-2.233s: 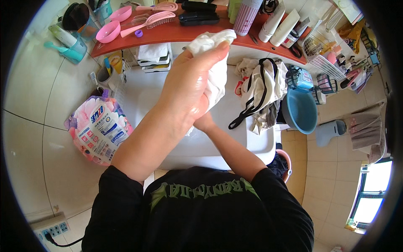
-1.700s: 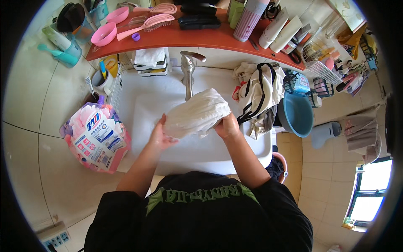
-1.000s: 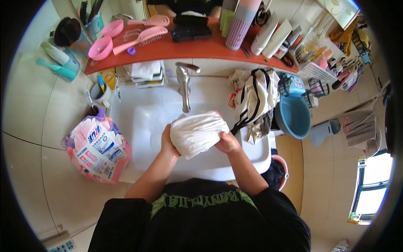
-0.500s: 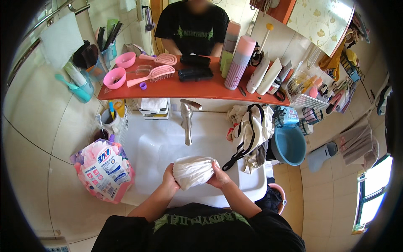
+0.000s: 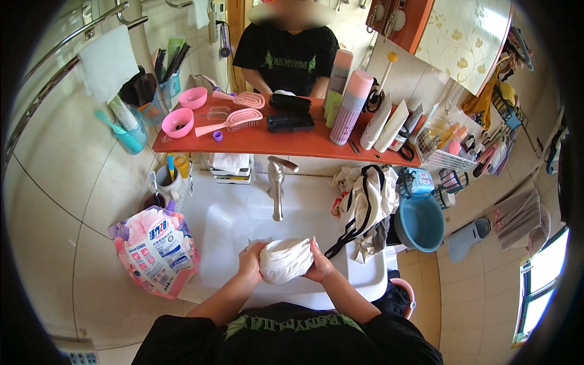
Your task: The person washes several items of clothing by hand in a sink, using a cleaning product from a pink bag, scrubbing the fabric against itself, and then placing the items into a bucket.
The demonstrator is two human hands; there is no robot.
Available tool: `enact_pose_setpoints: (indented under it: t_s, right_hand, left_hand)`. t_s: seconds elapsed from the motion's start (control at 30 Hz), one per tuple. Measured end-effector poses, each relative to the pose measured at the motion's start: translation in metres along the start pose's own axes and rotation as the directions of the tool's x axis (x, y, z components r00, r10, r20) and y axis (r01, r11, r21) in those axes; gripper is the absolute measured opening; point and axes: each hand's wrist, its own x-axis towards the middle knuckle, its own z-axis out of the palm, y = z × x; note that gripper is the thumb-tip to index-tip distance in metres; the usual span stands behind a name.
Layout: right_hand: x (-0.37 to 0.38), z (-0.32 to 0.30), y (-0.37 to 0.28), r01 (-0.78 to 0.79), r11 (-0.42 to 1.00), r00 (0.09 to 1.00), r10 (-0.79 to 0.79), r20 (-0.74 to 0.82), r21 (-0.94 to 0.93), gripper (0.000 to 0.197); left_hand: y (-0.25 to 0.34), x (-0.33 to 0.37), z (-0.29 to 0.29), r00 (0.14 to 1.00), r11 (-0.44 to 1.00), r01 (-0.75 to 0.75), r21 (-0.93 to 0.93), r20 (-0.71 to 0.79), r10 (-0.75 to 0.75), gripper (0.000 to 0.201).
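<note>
Far to my left, a pink detergent pouch point(image 5: 157, 250) leans at the edge of the white sink point(image 5: 231, 222), just beside the basin. Next comes my left hand point(image 5: 250, 263), its fingers curled and pressed against the left end of the white cloth point(image 5: 286, 260), which is bunched into a tight roll low over the front of the basin, close to my body. My right hand point(image 5: 319, 266) clamps the other end, fingers wrapped round it, thumb on top. Both hands are closed hard on the cloth, neither spread. I judge this to be the wringing or scrubbing step of a hand wash: the roll is squeezed between my palms. The faucet point(image 5: 277, 185) stands behind, and I cannot tell whether water runs. The next move, I think, calls for twisting the ends against each other while keeping the roll over the basin so drips fall inside. To the right, a heap of clothes point(image 5: 364, 204) hangs over the sink's rim, and beyond it sits a blue basin point(image 5: 420, 223).
</note>
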Motion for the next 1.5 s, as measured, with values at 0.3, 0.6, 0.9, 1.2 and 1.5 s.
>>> enact_pose_setpoints:
  t_s: [0.3, 0.6, 0.9, 1.2, 1.5]
  right_hand:
    - [0.002, -0.005, 0.001, -0.087, 0.996, 0.989, 0.084, -0.12, -0.019, 0.066]
    - [0.003, -0.006, 0.002, -0.084, 0.994, 0.977, 0.07, -0.2, -0.064, 0.071]
    - [0.002, -0.001, 0.001, -0.073, 0.996, 0.982, 0.063, -0.179, -0.047, 0.072]
    - [0.016, -0.015, 0.016, -0.032, 0.999, 0.996, 0.034, -0.083, 0.021, 0.058]
    - [0.026, -0.013, 0.014, 0.079, 0.997, 0.996, -0.078, -0.043, 0.023, 0.048]
  left_hand:
    - [-0.005, 0.002, -0.011, 0.997, 0.998, 0.058, -0.005, -0.057, -0.058, 0.011]
    - [-0.002, -0.007, -0.005, 0.997, 0.999, 0.019, 0.044, -0.077, -0.016, 0.012]
    - [-0.004, -0.005, -0.005, 0.997, 0.983, -0.076, 0.166, -0.015, 0.079, 0.018]
    - [0.002, -0.025, 0.014, 0.98, 0.925, -0.2, 0.325, 0.075, 0.185, 0.012]
    - [0.006, -0.022, 0.017, 0.957, 0.85, -0.284, 0.443, 0.182, 0.225, 0.012]
